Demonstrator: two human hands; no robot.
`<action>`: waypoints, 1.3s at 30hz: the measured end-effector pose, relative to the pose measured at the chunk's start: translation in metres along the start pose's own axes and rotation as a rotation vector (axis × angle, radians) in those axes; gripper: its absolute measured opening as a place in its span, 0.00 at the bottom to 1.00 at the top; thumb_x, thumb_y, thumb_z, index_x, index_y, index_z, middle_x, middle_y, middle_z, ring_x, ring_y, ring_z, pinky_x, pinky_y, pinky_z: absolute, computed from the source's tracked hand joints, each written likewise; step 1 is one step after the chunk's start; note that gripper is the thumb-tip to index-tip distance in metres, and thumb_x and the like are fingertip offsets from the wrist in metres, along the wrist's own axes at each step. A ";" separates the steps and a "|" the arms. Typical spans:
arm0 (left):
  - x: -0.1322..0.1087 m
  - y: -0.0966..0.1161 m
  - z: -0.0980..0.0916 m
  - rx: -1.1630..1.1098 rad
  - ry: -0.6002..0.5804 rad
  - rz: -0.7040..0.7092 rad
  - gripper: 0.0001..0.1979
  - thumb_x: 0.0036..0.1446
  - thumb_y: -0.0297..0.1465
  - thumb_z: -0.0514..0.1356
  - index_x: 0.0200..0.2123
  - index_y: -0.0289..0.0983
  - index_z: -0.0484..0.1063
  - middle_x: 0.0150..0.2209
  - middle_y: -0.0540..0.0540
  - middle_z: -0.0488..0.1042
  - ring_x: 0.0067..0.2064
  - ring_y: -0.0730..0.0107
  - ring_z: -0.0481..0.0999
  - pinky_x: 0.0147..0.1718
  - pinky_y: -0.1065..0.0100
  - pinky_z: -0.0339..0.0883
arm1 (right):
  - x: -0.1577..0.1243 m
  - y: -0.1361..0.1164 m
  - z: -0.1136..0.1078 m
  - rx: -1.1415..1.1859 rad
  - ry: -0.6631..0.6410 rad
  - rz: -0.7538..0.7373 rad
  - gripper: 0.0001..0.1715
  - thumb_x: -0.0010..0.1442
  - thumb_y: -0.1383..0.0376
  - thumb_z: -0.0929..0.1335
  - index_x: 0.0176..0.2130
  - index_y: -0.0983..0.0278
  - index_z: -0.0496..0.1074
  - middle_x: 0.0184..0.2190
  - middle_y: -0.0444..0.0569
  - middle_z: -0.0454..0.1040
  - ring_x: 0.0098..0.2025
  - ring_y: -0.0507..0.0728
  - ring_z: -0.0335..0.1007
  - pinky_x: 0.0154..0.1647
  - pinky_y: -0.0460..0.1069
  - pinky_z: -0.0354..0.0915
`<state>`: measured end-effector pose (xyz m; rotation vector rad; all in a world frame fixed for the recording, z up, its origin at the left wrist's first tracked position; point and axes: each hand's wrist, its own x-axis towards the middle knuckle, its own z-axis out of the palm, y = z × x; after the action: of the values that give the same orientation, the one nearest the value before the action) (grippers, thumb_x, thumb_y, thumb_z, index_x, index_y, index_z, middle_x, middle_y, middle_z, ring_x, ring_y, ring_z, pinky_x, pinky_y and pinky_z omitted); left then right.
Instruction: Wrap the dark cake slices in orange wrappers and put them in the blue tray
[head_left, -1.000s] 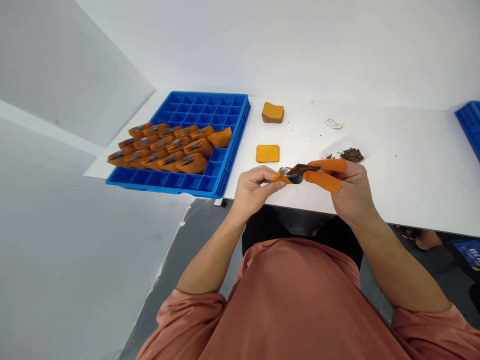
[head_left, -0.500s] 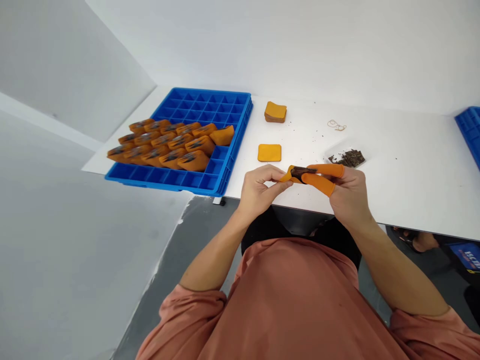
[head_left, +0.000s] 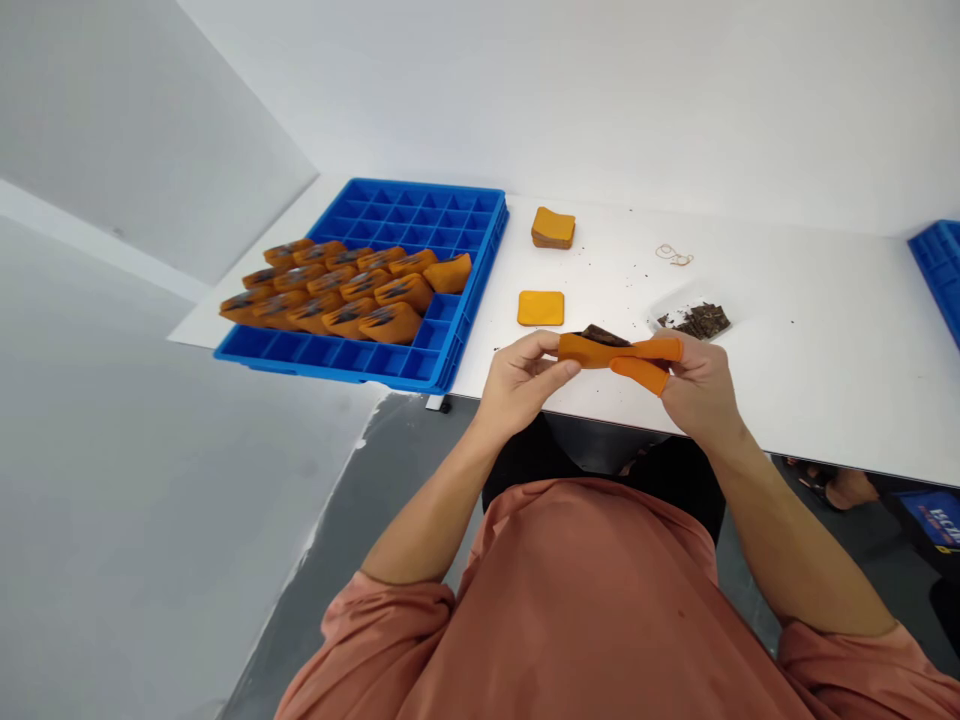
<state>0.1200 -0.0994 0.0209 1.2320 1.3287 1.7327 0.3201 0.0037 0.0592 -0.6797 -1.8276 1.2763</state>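
Observation:
Over the table's front edge, an orange pouch point(head_left: 583, 352) is stretched between my two hands. A dark brown flat piece point(head_left: 602, 335) sticks up at its upper edge; the lower part of that piece is hidden. My left hand point(head_left: 516, 388) pinches the pouch's left end between thumb and fingers. My right hand point(head_left: 703, 388) wears orange finger cots on thumb and forefinger, which close on the pouch's right end. Just behind the right hand stands a clear container point(head_left: 657, 311) with dark brown flakes point(head_left: 705, 320).
On the left, a blue compartment tray point(head_left: 251, 352) holds several filled orange pouches point(head_left: 390, 323). A stack of flat pouches point(head_left: 553, 229) lies at the back, with a flat yellow-orange pouch point(head_left: 541, 308) nearer me. A thin looped string point(head_left: 675, 256) and crumbs lie behind. Another blue tray point(head_left: 941, 265) is far right.
The pouch's near side now stands up in front of the dark piece, covering more of it. My right fingers have shifted from the piece to the pouch's right end.

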 end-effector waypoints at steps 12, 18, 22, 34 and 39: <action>0.002 0.009 -0.008 0.239 0.012 0.250 0.11 0.66 0.43 0.72 0.47 0.45 0.86 0.45 0.43 0.86 0.47 0.62 0.84 0.46 0.61 0.77 | -0.002 0.001 -0.005 -0.144 0.020 -0.166 0.04 0.62 0.61 0.79 0.38 0.51 0.90 0.26 0.43 0.76 0.28 0.55 0.65 0.30 0.53 0.62; 0.004 0.028 -0.012 0.630 -0.179 0.420 0.07 0.69 0.40 0.69 0.41 0.48 0.87 0.41 0.43 0.86 0.42 0.59 0.83 0.45 0.56 0.75 | -0.004 0.010 -0.007 -0.333 -0.045 -0.360 0.06 0.68 0.60 0.77 0.41 0.52 0.90 0.28 0.47 0.78 0.29 0.57 0.70 0.30 0.54 0.64; 0.011 0.037 -0.029 0.778 -0.171 0.414 0.12 0.72 0.41 0.65 0.40 0.44 0.87 0.38 0.42 0.84 0.41 0.58 0.81 0.44 0.57 0.74 | -0.007 0.018 -0.008 -0.373 -0.045 -0.403 0.04 0.67 0.62 0.78 0.41 0.54 0.89 0.28 0.47 0.78 0.29 0.56 0.70 0.29 0.54 0.63; 0.113 0.029 -0.158 1.501 0.066 -0.126 0.16 0.68 0.33 0.57 0.43 0.39 0.86 0.48 0.38 0.84 0.52 0.45 0.78 0.56 0.48 0.68 | -0.015 0.023 -0.032 -0.362 0.027 -0.322 0.01 0.67 0.60 0.79 0.40 0.50 0.86 0.26 0.44 0.75 0.26 0.56 0.68 0.25 0.55 0.57; 0.117 0.008 -0.155 1.518 0.108 -0.149 0.18 0.69 0.33 0.55 0.48 0.37 0.86 0.52 0.35 0.84 0.55 0.44 0.79 0.58 0.50 0.68 | -0.015 0.026 -0.037 -0.417 0.024 -0.309 0.03 0.69 0.58 0.78 0.40 0.51 0.86 0.26 0.43 0.74 0.26 0.55 0.68 0.25 0.54 0.59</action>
<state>-0.0663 -0.0563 0.0542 1.6026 2.8451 0.4288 0.3590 0.0196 0.0372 -0.5938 -2.1048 0.6907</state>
